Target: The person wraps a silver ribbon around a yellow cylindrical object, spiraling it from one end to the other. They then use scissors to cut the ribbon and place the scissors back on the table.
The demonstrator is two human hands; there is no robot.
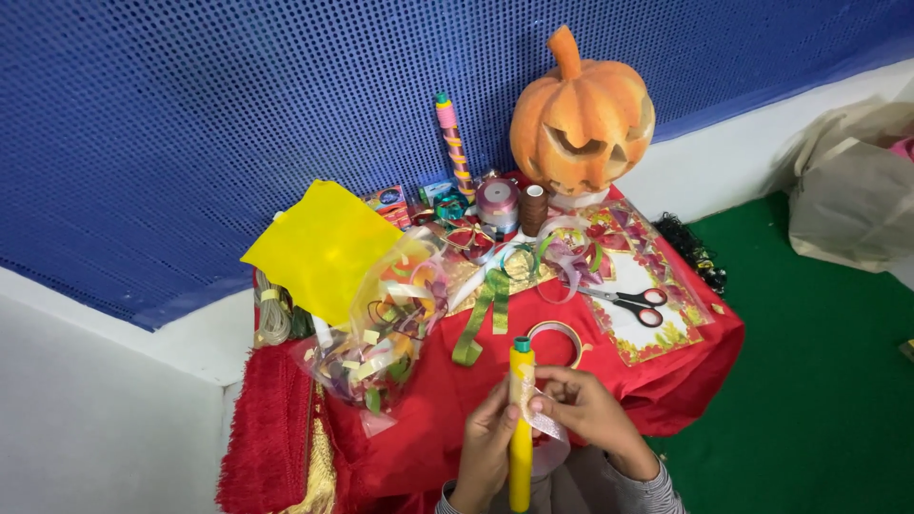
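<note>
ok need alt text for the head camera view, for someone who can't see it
Two bare hands hold a yellow stick upright, the left hand gripping it and the right hand pressing pale ribbon against it. Beyond lies a red-clothed table crowded with scissors, a tape roll, ribbon spools and a carved orange pumpkin before a blue wall.

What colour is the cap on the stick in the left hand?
Teal-green cap on a yellow stick, seen in the head view.

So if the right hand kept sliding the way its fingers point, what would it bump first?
The right hand points left, so it would meet the yellow stick straight away, then the left hand behind it. Its fingertips already seem to touch the stick.
</note>
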